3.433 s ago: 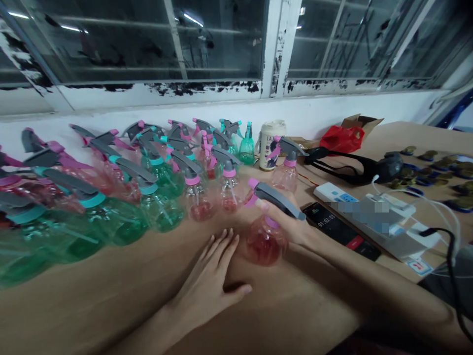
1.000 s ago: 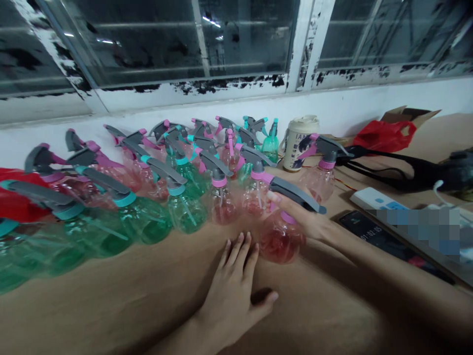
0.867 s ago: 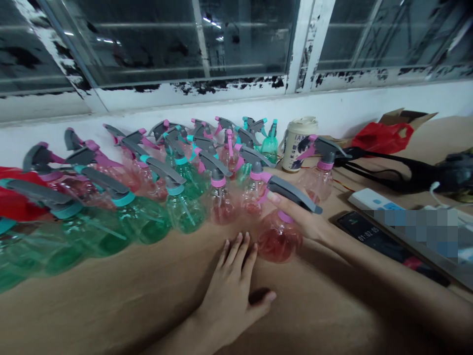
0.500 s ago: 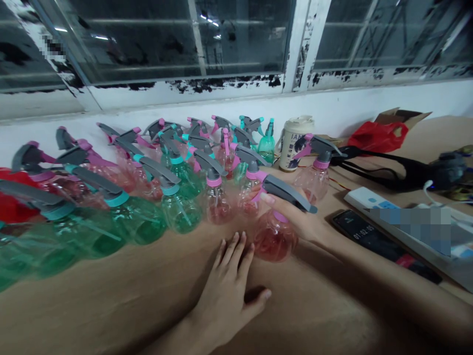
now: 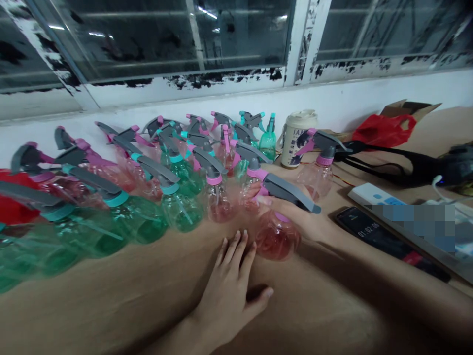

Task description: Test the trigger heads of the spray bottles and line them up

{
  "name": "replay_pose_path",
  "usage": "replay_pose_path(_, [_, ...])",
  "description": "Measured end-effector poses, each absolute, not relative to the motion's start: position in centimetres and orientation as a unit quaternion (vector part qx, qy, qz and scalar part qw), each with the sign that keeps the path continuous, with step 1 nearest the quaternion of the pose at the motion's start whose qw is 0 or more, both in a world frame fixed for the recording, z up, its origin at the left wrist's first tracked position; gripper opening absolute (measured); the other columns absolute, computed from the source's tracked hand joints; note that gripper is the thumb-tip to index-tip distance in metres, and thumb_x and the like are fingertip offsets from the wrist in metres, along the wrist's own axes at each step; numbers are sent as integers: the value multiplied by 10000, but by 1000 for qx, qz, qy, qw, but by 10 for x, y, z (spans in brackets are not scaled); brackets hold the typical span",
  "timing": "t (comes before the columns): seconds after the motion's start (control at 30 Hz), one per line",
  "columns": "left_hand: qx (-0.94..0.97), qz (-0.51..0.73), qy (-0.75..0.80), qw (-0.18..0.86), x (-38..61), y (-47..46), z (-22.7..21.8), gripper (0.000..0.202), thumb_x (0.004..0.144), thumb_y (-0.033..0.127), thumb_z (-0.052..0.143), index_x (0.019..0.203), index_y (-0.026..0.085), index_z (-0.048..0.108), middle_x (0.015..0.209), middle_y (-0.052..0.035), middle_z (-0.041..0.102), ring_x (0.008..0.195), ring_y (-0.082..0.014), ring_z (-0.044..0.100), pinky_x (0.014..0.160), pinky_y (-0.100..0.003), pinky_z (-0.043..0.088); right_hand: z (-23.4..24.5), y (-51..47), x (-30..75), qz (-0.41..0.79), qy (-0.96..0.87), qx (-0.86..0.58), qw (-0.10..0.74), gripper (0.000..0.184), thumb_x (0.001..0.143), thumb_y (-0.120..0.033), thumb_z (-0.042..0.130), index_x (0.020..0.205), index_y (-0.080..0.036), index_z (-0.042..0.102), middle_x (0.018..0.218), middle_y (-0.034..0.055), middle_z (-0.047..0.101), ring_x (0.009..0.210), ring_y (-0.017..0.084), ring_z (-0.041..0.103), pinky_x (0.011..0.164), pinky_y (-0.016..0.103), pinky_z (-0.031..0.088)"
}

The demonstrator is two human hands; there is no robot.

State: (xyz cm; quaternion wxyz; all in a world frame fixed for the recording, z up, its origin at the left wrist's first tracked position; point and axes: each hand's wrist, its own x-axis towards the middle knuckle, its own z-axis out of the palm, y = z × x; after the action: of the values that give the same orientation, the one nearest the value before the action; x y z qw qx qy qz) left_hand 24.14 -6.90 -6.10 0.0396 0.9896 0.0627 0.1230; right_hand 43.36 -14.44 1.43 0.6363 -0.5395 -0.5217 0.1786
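My right hand (image 5: pixel 295 212) is wrapped round the neck and trigger of a pink spray bottle (image 5: pixel 277 239) with a grey top, which stands upright on the table. Its nozzle points away to the left, and red-tinted liquid shows inside. My left hand (image 5: pixel 231 281) lies flat on the table with fingers spread, just left of that bottle, holding nothing. Right behind stand another pink spray bottle (image 5: pixel 219 202) and a green spray bottle (image 5: pixel 181 209). My fingers partly hide the held bottle's collar.
Several more green and pink spray bottles (image 5: pixel 136 217) crowd the table's left and back. A paper cup (image 5: pixel 297 140) and a lone pink spray bottle (image 5: pixel 316 177) stand behind my right hand. To the right lie a phone (image 5: pixel 384 241), a white power strip (image 5: pixel 373 197), a black strap and a red bag (image 5: pixel 384 129).
My view has shifted slightly, so things at the right sit a bit farther right. My right thumb has shifted slightly at the bottle's trigger; my left hand stays flat.
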Motion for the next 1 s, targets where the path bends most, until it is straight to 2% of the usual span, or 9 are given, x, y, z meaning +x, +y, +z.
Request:
replay_pose_path(0.23, [991,117,62,32,241,-69,-61,694,882,524,523,1394,77,386,1506,-194,273,1381,-345,248,1066,-544,309,16,-143,437,123,-528,-591,598,188,828,-413,610,887,-244,667,808,-13,675,787,186,608,782,355,486])
replay_pose_path(0.43, [991,120,63,21,242,-69,-62,691,878,527,533,1391,82,402,1499,-190,294,1371,-351,271,1069,-548,306,16,-149,435,185,-518,-608,572,248,829,-472,589,777,-247,678,606,-16,619,663,200,606,668,363,506])
replay_pose_path(0.53, [991,118,62,25,242,-69,-61,682,883,520,530,1395,88,400,1499,-187,296,1366,-356,280,1064,-556,309,15,-149,434,165,-518,-596,591,248,825,-486,588,827,-257,684,675,-7,637,728,204,610,725,373,505])
replay_pose_path(0.7, [991,117,62,28,242,-69,-61,692,886,525,523,1393,71,395,1507,-193,274,1377,-352,256,1068,-549,304,14,-146,433,123,-529,-560,625,208,822,-421,626,943,-257,668,853,-5,645,837,187,588,811,354,466])
replay_pose_path(0.87, [990,122,62,26,242,-69,-62,688,885,526,527,1390,77,401,1499,-194,292,1369,-356,272,1062,-557,307,11,-145,435,147,-524,-552,632,144,822,-387,640,858,-247,642,757,-23,579,748,164,546,732,316,454])
replay_pose_path(1.0, [991,118,63,25,242,-69,-62,685,888,520,528,1393,77,394,1506,-194,274,1378,-350,253,1066,-550,306,9,-145,434,164,-520,-538,643,138,817,-374,649,801,-241,614,719,-30,547,707,153,519,730,313,447])
